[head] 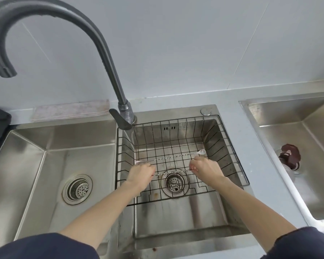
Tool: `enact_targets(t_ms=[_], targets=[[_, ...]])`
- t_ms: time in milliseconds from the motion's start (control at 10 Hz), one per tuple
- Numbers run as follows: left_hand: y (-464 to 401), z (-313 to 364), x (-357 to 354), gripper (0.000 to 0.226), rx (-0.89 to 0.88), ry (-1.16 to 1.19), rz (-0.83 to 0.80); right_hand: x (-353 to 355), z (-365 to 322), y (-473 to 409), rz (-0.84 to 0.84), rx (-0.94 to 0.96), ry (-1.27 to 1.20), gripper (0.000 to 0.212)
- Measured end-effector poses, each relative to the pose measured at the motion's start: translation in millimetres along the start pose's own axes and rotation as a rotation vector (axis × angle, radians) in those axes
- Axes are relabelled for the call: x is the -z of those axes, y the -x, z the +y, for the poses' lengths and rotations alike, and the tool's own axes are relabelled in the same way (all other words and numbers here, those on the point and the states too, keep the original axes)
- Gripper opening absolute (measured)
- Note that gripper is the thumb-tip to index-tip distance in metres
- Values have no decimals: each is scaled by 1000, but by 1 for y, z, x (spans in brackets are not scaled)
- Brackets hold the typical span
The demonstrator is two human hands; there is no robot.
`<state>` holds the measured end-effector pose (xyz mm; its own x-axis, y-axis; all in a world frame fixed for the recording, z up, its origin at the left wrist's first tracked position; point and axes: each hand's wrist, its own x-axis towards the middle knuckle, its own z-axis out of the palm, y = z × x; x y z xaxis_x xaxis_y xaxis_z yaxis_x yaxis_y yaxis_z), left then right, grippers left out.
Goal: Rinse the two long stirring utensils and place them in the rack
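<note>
left hand point(140, 171): fingers closed on near stirrer's point(173, 172) left end
right hand point(204, 169): pinching its right end
far stirrer point(168, 157): lying in rack point(232, 146), just beyond fingertips

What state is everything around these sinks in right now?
Faucet: no water running, spout swung over the left basin.
Far stirring spoon: lying in the wire rack.
Near stirring spoon: held at both ends by left hand and right hand.
Folded cloth: flat behind the sink.

L hand point(140, 172) hides near stirrer's point(173, 172) end.
</note>
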<state>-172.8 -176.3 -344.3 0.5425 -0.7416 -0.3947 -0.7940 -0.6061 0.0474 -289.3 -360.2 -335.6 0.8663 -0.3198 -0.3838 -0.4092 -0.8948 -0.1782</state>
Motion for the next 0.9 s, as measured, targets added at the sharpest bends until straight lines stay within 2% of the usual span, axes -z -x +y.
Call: enact_targets(t_ms=[500,700,900], targets=[[-1,-5,-6,22,22,79,-37,-2,-2,-7,-87,-26,14,25],[6,-9,6,25,27,69,11,5,-8,-4,-91,-40,-8,25],[19,-16,30,37,-10,84,191,34,-30,1,-132,-3,8,43]])
